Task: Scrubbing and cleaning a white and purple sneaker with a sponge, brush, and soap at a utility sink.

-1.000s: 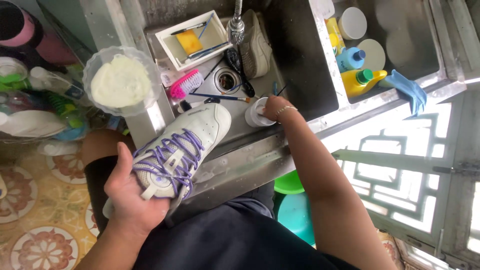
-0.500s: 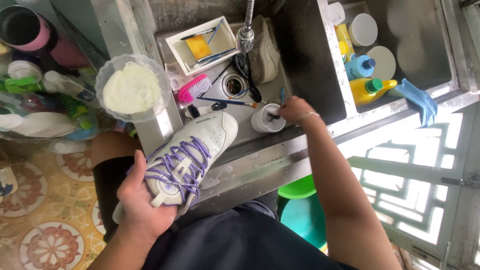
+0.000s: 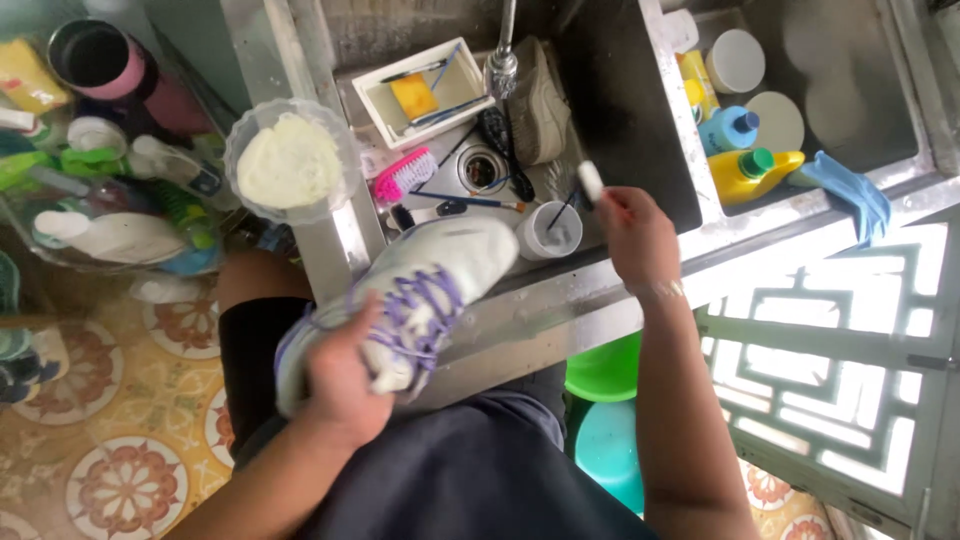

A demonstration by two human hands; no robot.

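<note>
The left hand [image 3: 340,385] grips a white sneaker with purple laces [image 3: 420,300] over the lap, toe toward the steel sink [image 3: 600,120]. The right hand [image 3: 635,235] pinches a small white-headed brush [image 3: 590,182] just above a white cup [image 3: 552,230] beside a pink scrubbing brush [image 3: 403,175].

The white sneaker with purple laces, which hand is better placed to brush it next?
Probably the right hand: it holds a small brush just above the cup, beside the toe of the sneaker. The left hand is busy gripping the sneaker at its laces.
</note>
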